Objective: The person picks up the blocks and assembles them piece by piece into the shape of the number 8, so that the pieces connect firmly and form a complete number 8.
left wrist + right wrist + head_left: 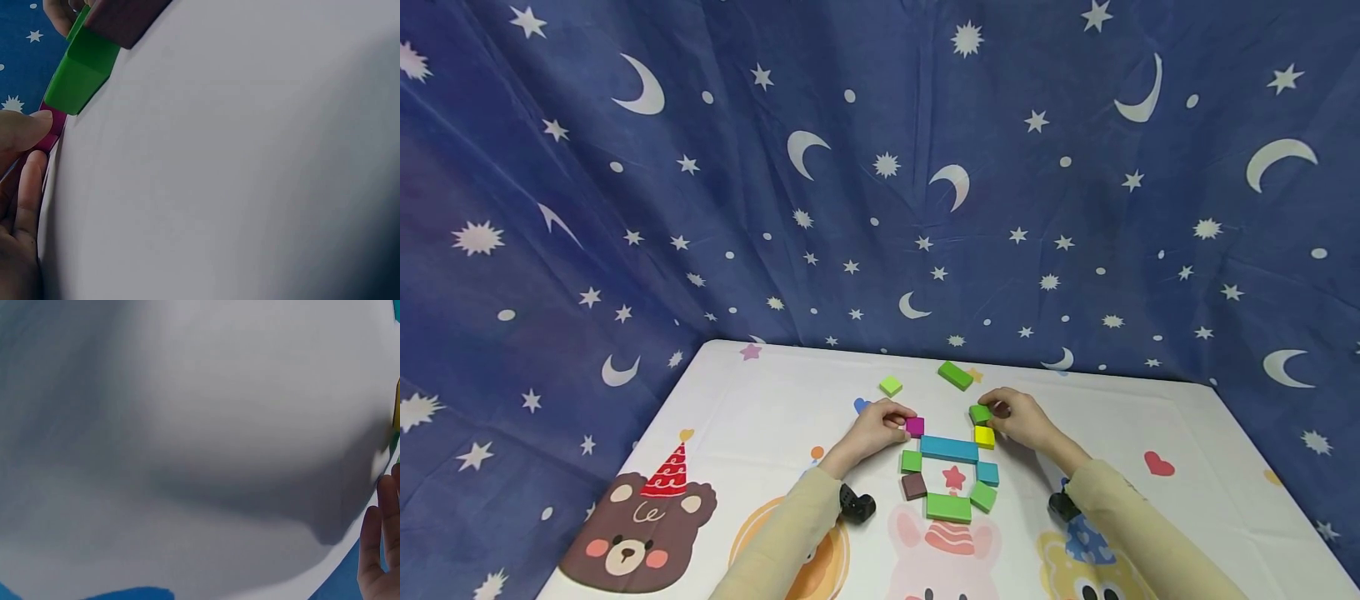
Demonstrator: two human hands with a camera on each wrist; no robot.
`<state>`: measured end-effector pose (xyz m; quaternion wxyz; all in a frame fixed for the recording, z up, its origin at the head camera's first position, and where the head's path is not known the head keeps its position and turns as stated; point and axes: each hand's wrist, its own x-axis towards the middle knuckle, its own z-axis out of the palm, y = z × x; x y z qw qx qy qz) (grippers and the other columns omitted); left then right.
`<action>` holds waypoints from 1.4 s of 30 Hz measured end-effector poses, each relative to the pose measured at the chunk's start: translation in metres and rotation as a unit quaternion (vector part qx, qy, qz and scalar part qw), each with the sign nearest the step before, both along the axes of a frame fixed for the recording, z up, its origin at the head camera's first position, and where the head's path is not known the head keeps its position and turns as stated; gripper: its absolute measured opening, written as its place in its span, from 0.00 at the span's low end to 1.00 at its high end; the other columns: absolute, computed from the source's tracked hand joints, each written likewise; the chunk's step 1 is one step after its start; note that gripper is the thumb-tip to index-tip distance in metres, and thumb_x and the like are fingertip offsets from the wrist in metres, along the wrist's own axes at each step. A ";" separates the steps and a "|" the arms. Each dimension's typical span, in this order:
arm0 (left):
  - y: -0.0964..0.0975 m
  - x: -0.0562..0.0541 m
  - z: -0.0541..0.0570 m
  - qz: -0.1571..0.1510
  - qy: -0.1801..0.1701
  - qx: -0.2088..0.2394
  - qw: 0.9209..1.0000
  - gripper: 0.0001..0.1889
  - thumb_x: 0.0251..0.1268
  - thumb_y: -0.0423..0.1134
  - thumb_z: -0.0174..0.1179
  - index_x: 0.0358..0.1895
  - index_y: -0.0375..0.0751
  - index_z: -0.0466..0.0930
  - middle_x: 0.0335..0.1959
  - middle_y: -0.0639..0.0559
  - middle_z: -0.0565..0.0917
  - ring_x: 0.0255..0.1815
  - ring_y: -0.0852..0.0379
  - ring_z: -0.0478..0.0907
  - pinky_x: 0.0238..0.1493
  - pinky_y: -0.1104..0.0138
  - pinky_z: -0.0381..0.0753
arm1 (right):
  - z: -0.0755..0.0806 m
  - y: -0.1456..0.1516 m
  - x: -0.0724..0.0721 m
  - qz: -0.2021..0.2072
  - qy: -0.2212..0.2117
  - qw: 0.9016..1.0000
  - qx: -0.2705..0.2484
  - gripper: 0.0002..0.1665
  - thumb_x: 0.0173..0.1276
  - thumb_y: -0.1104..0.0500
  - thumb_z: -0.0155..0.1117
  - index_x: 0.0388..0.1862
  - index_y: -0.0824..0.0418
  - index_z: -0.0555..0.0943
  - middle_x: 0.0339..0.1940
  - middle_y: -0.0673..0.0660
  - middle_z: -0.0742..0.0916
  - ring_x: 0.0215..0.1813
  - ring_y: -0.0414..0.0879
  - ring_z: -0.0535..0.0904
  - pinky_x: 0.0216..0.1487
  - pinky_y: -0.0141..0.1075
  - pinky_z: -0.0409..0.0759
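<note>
My left hand (876, 427) pinches a magenta block (915, 427) between thumb and fingers; the left wrist view shows the thumb across this magenta block (56, 130). Opposite, my right hand (1021, 419) grips a green block (980, 413) just beyond a yellow block (984, 437). Between the two sides lies a long blue block (949, 449). Nearer me, a green block (911, 462), a brown block (913, 486), a long green block (948, 507), a tilted green block (983, 497) and a small blue block (987, 473) complete a ring shape. The right wrist view barely catches the blocks.
Farther back lie a lime block (891, 386) and a green oblong block (955, 375). The white table cover (1210, 517) has printed animals, and a starry blue curtain (880, 208) hangs behind its far edge. Each wrist carries a small black camera (857, 505).
</note>
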<state>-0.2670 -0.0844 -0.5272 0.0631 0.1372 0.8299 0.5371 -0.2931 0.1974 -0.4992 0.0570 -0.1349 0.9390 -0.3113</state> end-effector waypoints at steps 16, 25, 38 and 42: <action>0.000 0.001 0.003 0.003 -0.005 -0.003 1.000 0.16 0.51 0.29 0.67 0.46 0.37 0.84 0.40 0.42 0.79 0.34 0.61 0.73 0.37 0.75 0.74 | -0.003 0.006 -0.003 0.029 -0.009 0.999 -0.021 0.20 0.62 0.71 0.58 0.54 0.64 0.80 0.51 0.61 0.83 0.47 0.49 0.76 0.51 0.44 0.78; 0.000 -0.001 0.000 0.001 -0.009 -0.002 1.000 0.16 0.51 0.29 0.66 0.47 0.38 0.84 0.41 0.43 0.79 0.34 0.63 0.73 0.38 0.76 0.74 | -0.004 0.006 -0.002 0.015 -0.018 0.999 -0.024 0.18 0.66 0.68 0.56 0.55 0.63 0.80 0.51 0.60 0.82 0.47 0.49 0.75 0.53 0.44 0.77; -0.001 0.000 0.000 -0.001 -0.014 0.000 1.000 0.17 0.52 0.28 0.65 0.47 0.39 0.84 0.41 0.44 0.79 0.34 0.63 0.73 0.38 0.76 0.75 | -0.005 0.005 0.001 0.001 -0.031 0.999 -0.039 0.17 0.66 0.66 0.58 0.54 0.62 0.81 0.48 0.59 0.82 0.45 0.48 0.73 0.50 0.39 0.75; 0.000 0.001 0.001 -0.001 -0.015 -0.001 1.000 0.17 0.52 0.28 0.65 0.48 0.39 0.84 0.42 0.44 0.79 0.35 0.62 0.73 0.39 0.75 0.75 | -0.006 0.005 0.001 0.001 -0.030 0.999 -0.043 0.17 0.66 0.66 0.58 0.53 0.61 0.81 0.46 0.58 0.82 0.44 0.48 0.72 0.47 0.38 0.73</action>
